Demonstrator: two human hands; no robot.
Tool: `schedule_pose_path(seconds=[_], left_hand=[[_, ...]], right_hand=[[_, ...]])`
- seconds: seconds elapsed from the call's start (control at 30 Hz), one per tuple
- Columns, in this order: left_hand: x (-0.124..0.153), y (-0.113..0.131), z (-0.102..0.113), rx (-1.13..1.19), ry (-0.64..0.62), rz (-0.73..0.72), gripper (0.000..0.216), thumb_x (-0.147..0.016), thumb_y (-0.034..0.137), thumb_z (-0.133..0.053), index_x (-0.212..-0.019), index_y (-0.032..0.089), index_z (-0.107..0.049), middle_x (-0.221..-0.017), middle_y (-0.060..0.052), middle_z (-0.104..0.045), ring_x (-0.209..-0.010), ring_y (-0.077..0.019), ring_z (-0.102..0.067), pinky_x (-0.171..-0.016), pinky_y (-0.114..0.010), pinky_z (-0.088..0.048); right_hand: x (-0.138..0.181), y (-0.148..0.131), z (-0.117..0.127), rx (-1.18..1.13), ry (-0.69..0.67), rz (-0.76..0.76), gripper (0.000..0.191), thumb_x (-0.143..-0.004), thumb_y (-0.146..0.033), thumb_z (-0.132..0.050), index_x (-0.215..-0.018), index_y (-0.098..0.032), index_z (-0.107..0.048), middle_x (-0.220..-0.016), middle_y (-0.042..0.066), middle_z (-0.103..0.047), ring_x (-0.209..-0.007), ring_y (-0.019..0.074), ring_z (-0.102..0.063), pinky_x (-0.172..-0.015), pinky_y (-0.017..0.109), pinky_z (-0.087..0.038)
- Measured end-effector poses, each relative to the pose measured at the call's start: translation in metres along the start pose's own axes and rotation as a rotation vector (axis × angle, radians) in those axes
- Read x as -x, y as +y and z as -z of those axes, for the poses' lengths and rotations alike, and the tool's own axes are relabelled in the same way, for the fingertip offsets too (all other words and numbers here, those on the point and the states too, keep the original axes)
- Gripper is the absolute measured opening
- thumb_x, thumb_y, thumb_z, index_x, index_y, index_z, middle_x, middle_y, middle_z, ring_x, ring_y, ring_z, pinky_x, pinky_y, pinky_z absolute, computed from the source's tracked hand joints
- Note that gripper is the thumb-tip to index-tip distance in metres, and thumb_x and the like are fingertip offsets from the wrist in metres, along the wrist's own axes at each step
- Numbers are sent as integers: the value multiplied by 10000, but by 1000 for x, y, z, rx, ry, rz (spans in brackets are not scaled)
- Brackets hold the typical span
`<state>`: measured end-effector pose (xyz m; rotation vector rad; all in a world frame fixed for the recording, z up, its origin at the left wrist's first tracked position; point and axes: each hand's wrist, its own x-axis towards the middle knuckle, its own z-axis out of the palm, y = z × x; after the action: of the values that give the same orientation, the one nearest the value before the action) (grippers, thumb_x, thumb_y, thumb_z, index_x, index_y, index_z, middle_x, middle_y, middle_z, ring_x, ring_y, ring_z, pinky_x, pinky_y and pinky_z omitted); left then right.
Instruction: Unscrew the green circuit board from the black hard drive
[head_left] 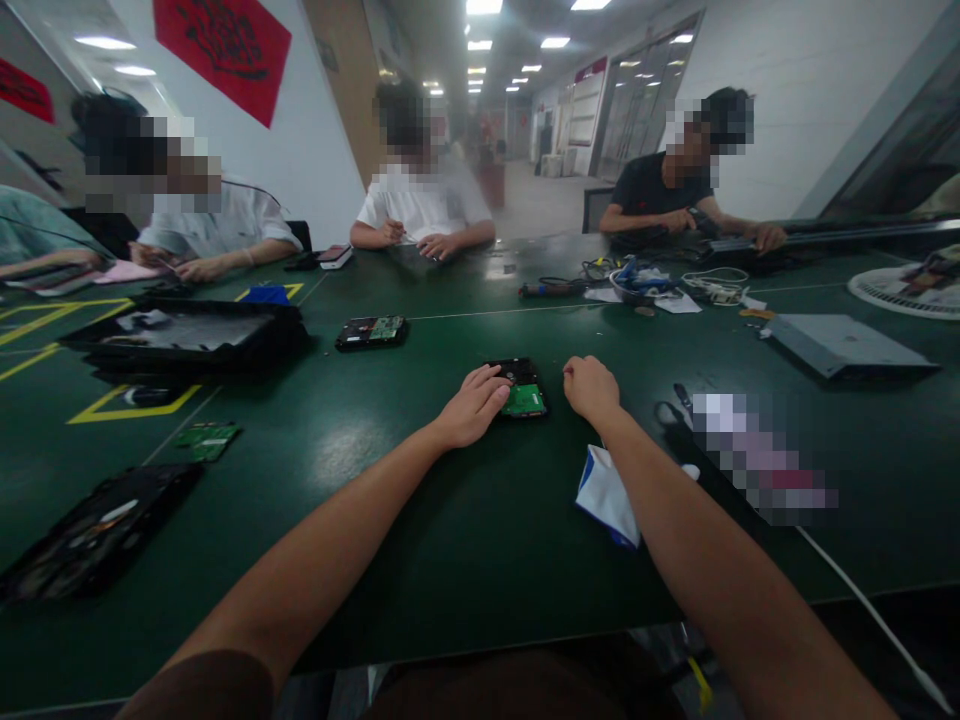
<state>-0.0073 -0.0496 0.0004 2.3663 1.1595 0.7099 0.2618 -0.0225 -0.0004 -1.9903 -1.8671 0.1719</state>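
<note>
A black hard drive [519, 387] with a green circuit board facing up lies on the dark green table [420, 500] in front of me. My left hand [474, 405] rests on the drive's left edge, fingers lying flat against it. My right hand [591, 387] is just right of the drive, curled into a loose fist, with a small red tip showing at its thumb side. What that tip belongs to is too small to make out.
A white and blue cloth [609, 495] lies under my right forearm. Another drive [371, 332] sits farther back, a black tray [184, 335] at left, a loose green board [208, 438], a grey case [844, 345] at right. Several people work along the far edge.
</note>
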Motion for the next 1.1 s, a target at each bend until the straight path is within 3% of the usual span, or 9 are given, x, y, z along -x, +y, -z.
schedule_pose_path(seconds=[0.13, 0.37, 0.57, 0.8, 1.1], left_hand=[[3, 5, 3, 61, 21, 57, 593, -1124, 497, -208, -1401, 213, -649, -1654, -70, -475, -1609, -239, -299, -1343, -479, -235], [3, 3, 5, 18, -17, 29, 524, -1104, 418, -270, -1409, 210, -641, -1671, -72, -452, -1619, -244, -274, -1341, -498, -238], [-1, -1, 0, -56, -18, 3, 517, -1073, 554, -411, -1401, 215, -624, -1652, -109, -466, -1615, -294, -277, -1328, -543, -246], [-1, -3, -2, -75, -26, -1, 610, -1002, 646, -545, -1431, 215, -595, -1664, -135, -439, -1613, -336, -264, -1304, -578, -280], [-1, -1, -4, -65, -6, 25, 617, -952, 645, -637, -1410, 234, -597, -1664, -127, -437, -1607, -345, -282, -1306, -577, -280]], right_hand=[[-3, 3, -1, -30, -1, -18, 170, -955, -196, -600, -1016, -177, -758, -1106, 185, -709, -958, 312, -708, -840, 433, -522], [-3, 2, -4, -184, 31, 54, 172, -975, -245, -597, -1032, -190, -750, -1065, 124, -767, -966, 257, -706, -890, 387, -511], [3, -6, -5, -340, 0, 157, 130, -926, -318, -683, -958, -245, -786, -991, 25, -795, -899, 194, -711, -839, 316, -521], [5, -6, -6, -519, -58, 221, 141, -906, -336, -715, -960, -248, -810, -954, 13, -805, -892, 190, -710, -843, 320, -508], [6, -10, -8, -527, -82, 158, 174, -915, -373, -702, -928, -227, -794, -854, 16, -771, -767, 177, -656, -767, 308, -500]])
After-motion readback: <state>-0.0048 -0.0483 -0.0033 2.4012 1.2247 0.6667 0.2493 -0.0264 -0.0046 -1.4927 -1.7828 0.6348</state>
